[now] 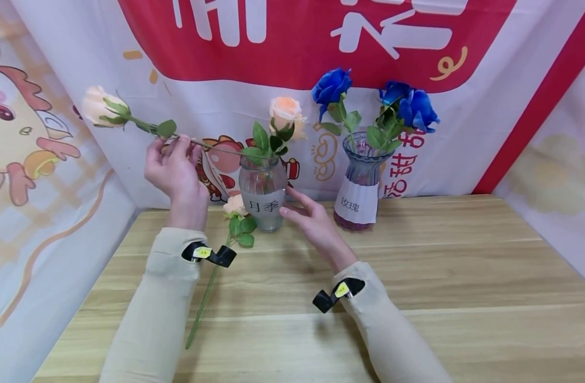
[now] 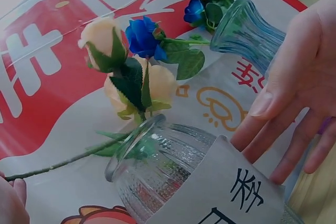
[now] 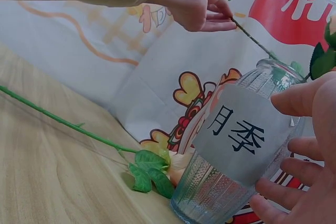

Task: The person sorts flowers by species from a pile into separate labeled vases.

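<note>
My left hand (image 1: 177, 167) pinches the stem of a peach rose (image 1: 103, 106) left of a clear glass vase (image 1: 261, 178). The rose lies nearly level, bloom out to the left, and its stem end reaches the vase's mouth. In the left wrist view this stem (image 2: 68, 158) meets the rim. Another peach rose (image 1: 286, 114) stands in the vase. At the vase's right side, my right hand (image 1: 318, 226) has loosely spread fingers (image 3: 299, 169) against the paper label (image 3: 231, 135). A third peach rose (image 1: 236, 205) lies on the table by the vase's base.
A bluish glass vase (image 1: 364, 173) with a white label and several blue roses (image 1: 332, 88) stands to the right. Behind the wooden table (image 1: 464, 266) hangs a red and white printed cloth (image 1: 292, 53). The lying rose's green stem (image 1: 206, 295) runs toward the front.
</note>
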### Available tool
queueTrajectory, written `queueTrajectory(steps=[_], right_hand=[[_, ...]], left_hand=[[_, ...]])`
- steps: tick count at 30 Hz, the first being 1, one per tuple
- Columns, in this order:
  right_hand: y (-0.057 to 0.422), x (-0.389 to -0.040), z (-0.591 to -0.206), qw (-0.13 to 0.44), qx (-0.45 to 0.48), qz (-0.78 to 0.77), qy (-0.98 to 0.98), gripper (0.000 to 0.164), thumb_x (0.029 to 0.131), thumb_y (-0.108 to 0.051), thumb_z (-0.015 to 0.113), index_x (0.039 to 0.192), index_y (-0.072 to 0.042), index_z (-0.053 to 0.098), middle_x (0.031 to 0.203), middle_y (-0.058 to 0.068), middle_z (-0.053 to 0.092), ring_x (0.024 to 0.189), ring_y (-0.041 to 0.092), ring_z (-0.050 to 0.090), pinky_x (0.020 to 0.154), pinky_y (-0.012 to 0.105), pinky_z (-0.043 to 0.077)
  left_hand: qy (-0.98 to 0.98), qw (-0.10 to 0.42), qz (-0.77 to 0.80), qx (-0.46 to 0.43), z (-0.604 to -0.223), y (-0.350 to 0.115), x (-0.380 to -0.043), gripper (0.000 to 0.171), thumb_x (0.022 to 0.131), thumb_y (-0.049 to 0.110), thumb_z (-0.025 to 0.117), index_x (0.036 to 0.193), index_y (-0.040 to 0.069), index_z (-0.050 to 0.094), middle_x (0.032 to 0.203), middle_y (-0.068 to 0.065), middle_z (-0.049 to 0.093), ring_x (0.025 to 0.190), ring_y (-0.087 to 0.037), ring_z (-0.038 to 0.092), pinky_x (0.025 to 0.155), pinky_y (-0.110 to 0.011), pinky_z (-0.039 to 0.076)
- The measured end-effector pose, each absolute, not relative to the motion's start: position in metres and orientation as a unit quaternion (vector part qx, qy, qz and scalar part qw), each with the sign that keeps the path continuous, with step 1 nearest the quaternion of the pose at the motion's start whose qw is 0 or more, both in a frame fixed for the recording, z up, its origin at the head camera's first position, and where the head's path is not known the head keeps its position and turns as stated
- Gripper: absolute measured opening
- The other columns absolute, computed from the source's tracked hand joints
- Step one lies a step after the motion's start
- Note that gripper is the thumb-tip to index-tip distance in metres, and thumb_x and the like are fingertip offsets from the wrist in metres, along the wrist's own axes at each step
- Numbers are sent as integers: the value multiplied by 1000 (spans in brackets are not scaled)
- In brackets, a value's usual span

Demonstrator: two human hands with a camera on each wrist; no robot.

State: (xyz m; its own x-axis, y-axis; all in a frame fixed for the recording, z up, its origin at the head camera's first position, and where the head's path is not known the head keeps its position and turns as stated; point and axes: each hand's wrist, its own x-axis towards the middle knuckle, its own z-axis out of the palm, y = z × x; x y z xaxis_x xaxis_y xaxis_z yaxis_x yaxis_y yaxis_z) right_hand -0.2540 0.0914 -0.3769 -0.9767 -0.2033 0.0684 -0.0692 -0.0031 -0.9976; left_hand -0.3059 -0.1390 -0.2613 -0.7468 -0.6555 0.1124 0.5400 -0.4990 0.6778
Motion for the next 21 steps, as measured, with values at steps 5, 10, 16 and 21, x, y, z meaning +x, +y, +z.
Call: queueTrajectory(steps=[5,10,16,21], right_hand=[[91,-254,-376,48,-96,-703,703,64,104,-25,68,163,-22,42,173,2,36,153,30,48,130,49,35],[91,-253,-376,45,-99,-702,704,64,105,-24,67,163,-21,43,172,3,39,152,28,50,129,48,37],[91,-253,-376,48,-98,-703,702,63,105,-25,67,163,-21,43,172,1,39,152,28,50,129,48,36],[92,-253,-376,48,-99,-702,704,64,105,-25,67,163,-22,42,172,1,39,151,28,51,129,49,36]], left_hand=[[-381,362,-848,70,-261,-137,-304,21,89,-8,79,103,7,74,92,-10,71,81,-21,72,70,-27,64],[-414,341,-841,70,-269,-125,-305,19,89,-5,81,102,7,74,95,-9,72,82,-20,73,75,-29,66],[-431,317,-842,65,-279,-108,-312,23,88,-8,79,108,3,76,94,-10,71,75,-18,72,74,-30,66],[-476,297,-825,69,-284,-97,-319,25,88,-4,83,111,6,79,91,-5,73,70,-15,71,69,-27,65]])
